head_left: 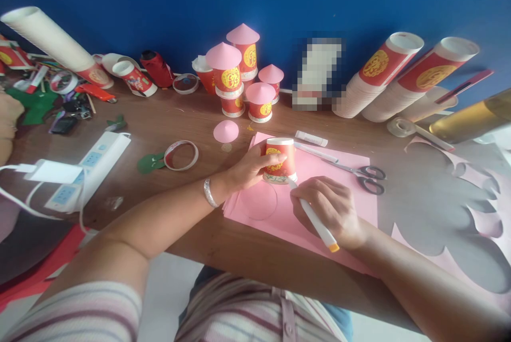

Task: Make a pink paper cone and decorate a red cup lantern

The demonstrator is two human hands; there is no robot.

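Note:
My left hand (252, 167) is wrapped round a red paper cup (288, 156) with a gold print, which is upside down over a stack of pink paper (347, 169). In my right hand (329, 209) is a white marker (318, 220) with an orange end, its tip at the white rim band of the cup, where greenish marks show. A drawn circle (259, 201) lies on the top pink sheet. Scissors (369, 174) and a white pen (319, 154) rest on the paper. Behind stand cup towers with pink cone roofs (223, 57); a loose pink cone (225, 131) lies before them.
A power strip (90, 171) with cables and a paper ring (181, 155) are on the left. Tall cup stacks (371, 75) lean at the back right, near a tape roll (398, 127). Pink offcuts (439, 259) lie on the right. Part of another person shows at the left edge.

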